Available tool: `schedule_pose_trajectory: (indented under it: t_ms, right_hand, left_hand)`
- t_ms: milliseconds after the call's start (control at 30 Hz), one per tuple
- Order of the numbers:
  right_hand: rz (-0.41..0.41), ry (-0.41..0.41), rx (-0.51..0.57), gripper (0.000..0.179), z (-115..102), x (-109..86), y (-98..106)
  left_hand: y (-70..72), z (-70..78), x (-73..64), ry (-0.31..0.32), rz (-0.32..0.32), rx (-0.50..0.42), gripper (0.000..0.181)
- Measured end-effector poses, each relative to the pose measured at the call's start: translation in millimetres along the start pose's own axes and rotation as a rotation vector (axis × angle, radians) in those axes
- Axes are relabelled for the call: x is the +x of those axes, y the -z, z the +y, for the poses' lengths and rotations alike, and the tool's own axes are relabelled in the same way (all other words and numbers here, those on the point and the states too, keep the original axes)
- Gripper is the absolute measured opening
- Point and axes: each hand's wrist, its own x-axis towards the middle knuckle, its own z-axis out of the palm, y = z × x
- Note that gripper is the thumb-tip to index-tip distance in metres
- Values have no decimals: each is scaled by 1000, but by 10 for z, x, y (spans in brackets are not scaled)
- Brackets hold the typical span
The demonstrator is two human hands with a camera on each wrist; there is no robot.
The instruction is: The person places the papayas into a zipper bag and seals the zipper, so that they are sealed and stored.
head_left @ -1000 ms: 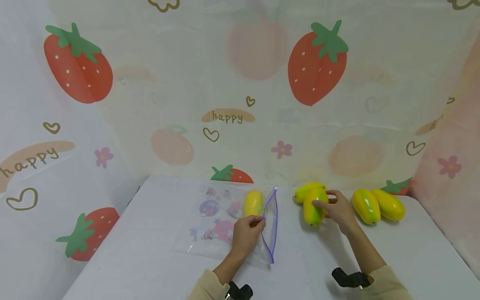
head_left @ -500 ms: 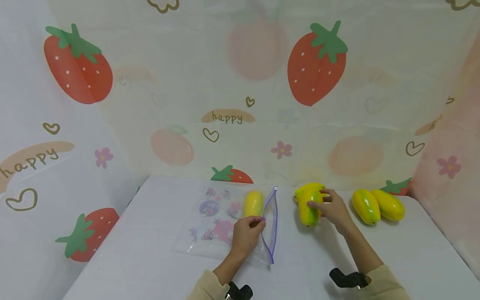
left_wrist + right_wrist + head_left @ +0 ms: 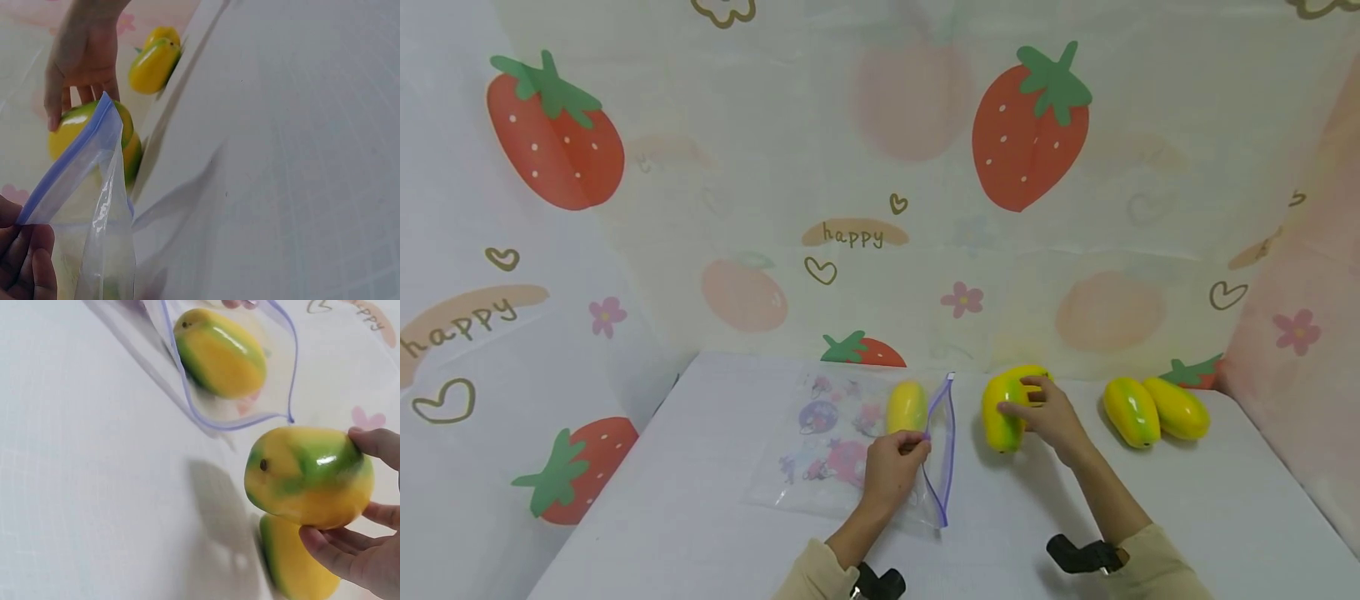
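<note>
A clear zip bag (image 3: 778, 492) with pink and purple prints lies on the table, its purple zip edge (image 3: 952, 450) parted at the right. My left hand (image 3: 889, 477) pinches the upper layer at that edge; the left wrist view shows the lifted zip strip (image 3: 65, 153). Inside the bag is one yellow-green mango (image 3: 222, 353). Right of the opening, my right hand (image 3: 1054, 423) holds a second mango (image 3: 306, 478) between thumb and fingers, raised off the table. Behind it lies another mango (image 3: 1036, 371), partly hidden.
Two more mangoes, a nearer one (image 3: 1132, 414) and a farther one (image 3: 1180, 408), lie side by side at the right of the white table (image 3: 647, 500). A printed strawberry backdrop (image 3: 850, 150) stands behind and at both sides.
My right hand has carried its mango a little left, closer to the bag opening. The left hand and the bag have stayed in place.
</note>
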Motion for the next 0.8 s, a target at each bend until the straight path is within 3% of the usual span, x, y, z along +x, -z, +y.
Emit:
schedule_pose_trajectory:
  t_ms: [200,800]
  right_hand:
    - [-22,-22,-9,78,-54,-5,-79]
    - [-69,34,-21,72,-134,22,-325]
  left_hand:
    - [-6,10,-4,7,5,-3,16]
    - [-15,20,3,12,0,-2,16]
